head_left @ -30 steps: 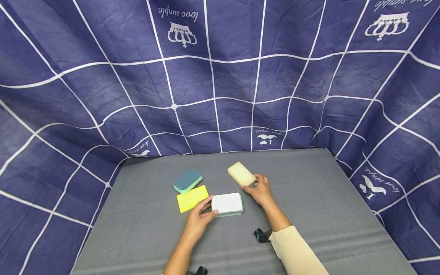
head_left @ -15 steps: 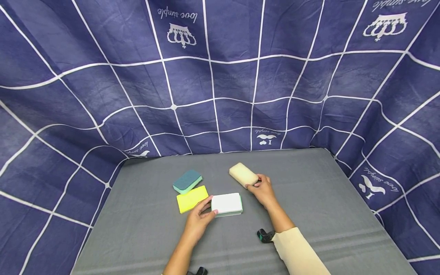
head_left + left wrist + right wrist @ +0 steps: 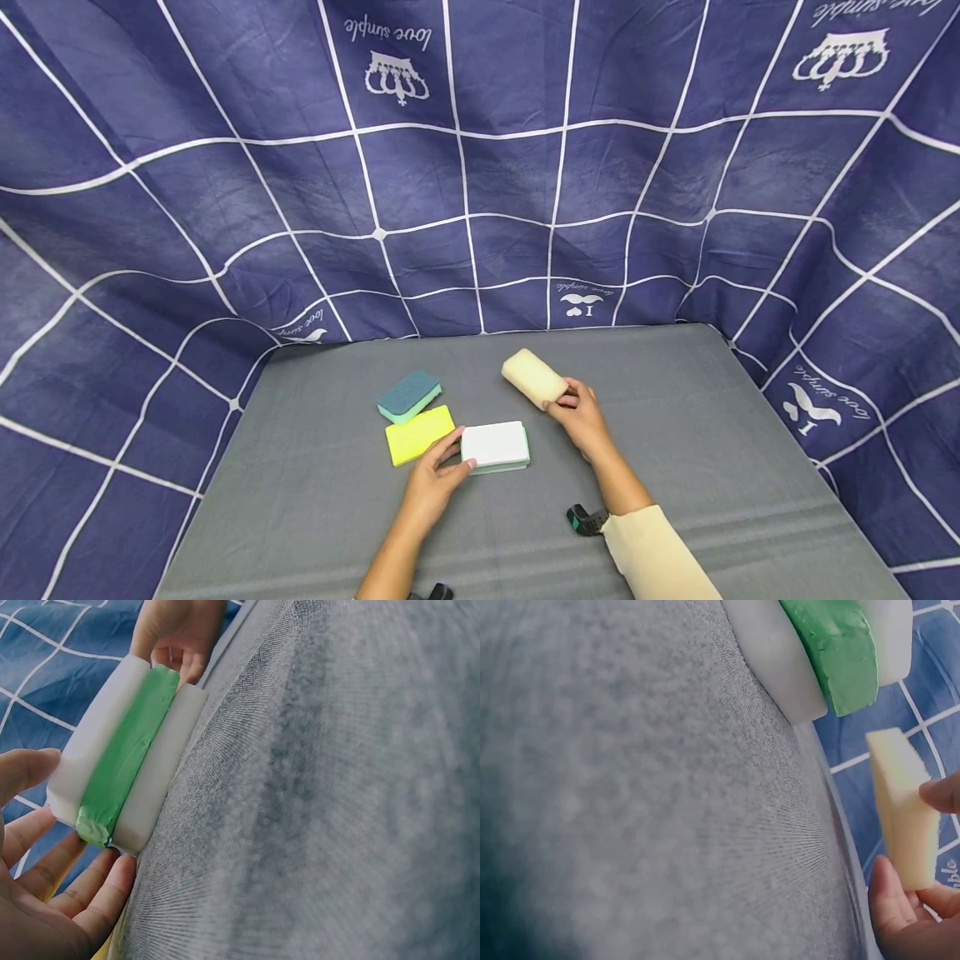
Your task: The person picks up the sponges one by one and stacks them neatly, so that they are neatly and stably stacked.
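Observation:
In the head view, my left hand [image 3: 429, 487] holds the left end of a white block stack [image 3: 495, 443], thumb at the near corner and index finger at the far one. The left wrist view shows its layers: two white blocks with a glossy green block [image 3: 129, 754] between them, lying on the grey cloth. My right hand [image 3: 583, 414] pinches a cream sponge [image 3: 534, 377] by its near right end, behind and to the right of the stack. Seen from the right wrist, the cream sponge [image 3: 906, 810] is tilted between thumb and fingers.
Left of the stack, a yellow sponge [image 3: 420, 435] lies close to my left fingers. Just behind it is a teal sponge [image 3: 409, 396] with a dark top. Blue curtain [image 3: 517, 183] with white lines encloses the back and sides of the grey cloth surface [image 3: 645, 367].
My right hand has moved slightly to the right with the cream sponge, which now tilts more. The left hand and the stack have stayed in place.

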`<state>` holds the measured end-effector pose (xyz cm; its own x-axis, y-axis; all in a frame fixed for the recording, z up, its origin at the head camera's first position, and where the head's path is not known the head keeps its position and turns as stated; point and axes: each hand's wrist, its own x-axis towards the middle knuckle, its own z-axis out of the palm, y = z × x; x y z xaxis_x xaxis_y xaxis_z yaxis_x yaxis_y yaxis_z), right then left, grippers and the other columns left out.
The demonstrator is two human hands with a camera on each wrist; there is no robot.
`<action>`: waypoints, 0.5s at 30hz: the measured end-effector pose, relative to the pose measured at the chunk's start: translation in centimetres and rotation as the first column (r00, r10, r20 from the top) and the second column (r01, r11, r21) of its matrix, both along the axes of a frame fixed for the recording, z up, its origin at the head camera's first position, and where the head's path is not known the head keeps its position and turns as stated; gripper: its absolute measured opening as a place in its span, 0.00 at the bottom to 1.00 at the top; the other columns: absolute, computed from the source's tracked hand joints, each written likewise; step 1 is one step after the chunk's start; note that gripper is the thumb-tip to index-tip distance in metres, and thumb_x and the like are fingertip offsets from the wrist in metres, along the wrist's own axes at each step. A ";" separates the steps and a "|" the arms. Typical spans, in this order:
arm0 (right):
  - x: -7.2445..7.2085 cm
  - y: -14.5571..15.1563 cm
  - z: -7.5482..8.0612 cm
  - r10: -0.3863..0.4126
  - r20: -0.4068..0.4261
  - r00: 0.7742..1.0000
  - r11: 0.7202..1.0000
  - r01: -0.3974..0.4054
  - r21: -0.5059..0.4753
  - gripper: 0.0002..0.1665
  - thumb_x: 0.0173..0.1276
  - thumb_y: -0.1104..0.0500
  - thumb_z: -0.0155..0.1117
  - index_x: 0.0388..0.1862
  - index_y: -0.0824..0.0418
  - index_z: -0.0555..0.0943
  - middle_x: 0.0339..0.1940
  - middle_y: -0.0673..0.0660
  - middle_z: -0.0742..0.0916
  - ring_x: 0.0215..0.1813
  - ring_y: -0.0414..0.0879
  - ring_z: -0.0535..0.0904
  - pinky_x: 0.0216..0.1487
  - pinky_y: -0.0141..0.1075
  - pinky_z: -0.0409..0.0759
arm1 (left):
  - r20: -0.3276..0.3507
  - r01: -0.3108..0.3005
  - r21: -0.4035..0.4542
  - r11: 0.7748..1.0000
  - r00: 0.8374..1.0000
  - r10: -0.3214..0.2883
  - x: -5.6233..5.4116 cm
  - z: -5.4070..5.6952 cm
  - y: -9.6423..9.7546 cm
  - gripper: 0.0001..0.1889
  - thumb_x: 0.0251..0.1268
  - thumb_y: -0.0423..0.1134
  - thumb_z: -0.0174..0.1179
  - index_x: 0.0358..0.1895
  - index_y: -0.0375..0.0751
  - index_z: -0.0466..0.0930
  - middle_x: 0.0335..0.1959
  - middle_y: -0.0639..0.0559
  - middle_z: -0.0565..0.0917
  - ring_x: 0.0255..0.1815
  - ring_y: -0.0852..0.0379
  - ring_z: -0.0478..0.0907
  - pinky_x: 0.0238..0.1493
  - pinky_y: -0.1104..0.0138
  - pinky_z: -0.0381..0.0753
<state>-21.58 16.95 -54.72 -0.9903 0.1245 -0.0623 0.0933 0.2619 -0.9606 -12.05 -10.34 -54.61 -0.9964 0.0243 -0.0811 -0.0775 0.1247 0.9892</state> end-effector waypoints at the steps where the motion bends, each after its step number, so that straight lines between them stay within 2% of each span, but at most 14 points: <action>1: 0.1 0.0 0.0 0.004 -0.002 1.000 1.000 -0.004 -0.007 0.44 0.63 0.58 0.74 0.74 0.64 0.66 0.64 0.64 0.71 0.58 0.56 0.79 0.43 0.23 0.78 | 0.003 0.000 0.002 1.000 1.000 0.000 0.0 0.0 0.0 0.32 0.61 0.40 0.72 0.70 0.48 0.75 0.67 0.34 0.77 0.52 0.44 0.85 0.45 0.72 0.82; 6: 0.5 0.2 0.9 0.033 -0.019 0.999 0.998 -0.034 -0.049 0.44 0.64 0.60 0.73 0.75 0.63 0.65 0.64 0.64 0.71 0.51 0.49 0.82 0.42 0.23 0.78 | 0.013 0.003 0.009 1.000 1.000 -0.003 0.0 0.1 0.0 0.33 0.62 0.40 0.72 0.71 0.49 0.74 0.68 0.36 0.77 0.53 0.45 0.85 0.47 0.70 0.83; 9: 1.2 0.0 2.3 0.065 -0.016 0.998 0.996 -0.066 -0.063 0.43 0.65 0.62 0.72 0.76 0.63 0.63 0.63 0.64 0.71 0.49 0.49 0.82 0.42 0.23 0.79 | 0.014 0.006 0.019 1.000 1.000 -0.006 0.0 0.2 0.0 0.33 0.62 0.41 0.72 0.71 0.49 0.73 0.68 0.36 0.76 0.53 0.45 0.85 0.48 0.67 0.84; 13: 1.6 0.0 2.9 0.089 -0.047 0.995 0.993 -0.093 -0.080 0.43 0.65 0.65 0.70 0.77 0.64 0.62 0.64 0.64 0.70 0.50 0.47 0.80 0.44 0.23 0.79 | 0.010 0.012 0.031 0.999 1.000 -0.013 0.0 0.1 0.0 0.34 0.61 0.39 0.72 0.72 0.48 0.73 0.68 0.36 0.76 0.52 0.45 0.85 0.47 0.69 0.84; 15: 1.6 0.1 2.4 0.098 -0.078 0.992 0.989 -0.105 -0.103 0.44 0.64 0.66 0.71 0.77 0.62 0.63 0.64 0.62 0.70 0.48 0.43 0.80 0.44 0.23 0.79 | 0.009 0.015 0.035 0.999 1.000 -0.015 -0.1 0.0 0.0 0.34 0.61 0.39 0.72 0.72 0.47 0.72 0.68 0.35 0.76 0.52 0.45 0.85 0.47 0.70 0.83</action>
<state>-19.98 17.06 -52.28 -0.9998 0.0197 0.0029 0.0003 0.1625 -0.9867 -12.14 -10.33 -54.63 -0.9951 0.0422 -0.0896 -0.0854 0.0918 0.9921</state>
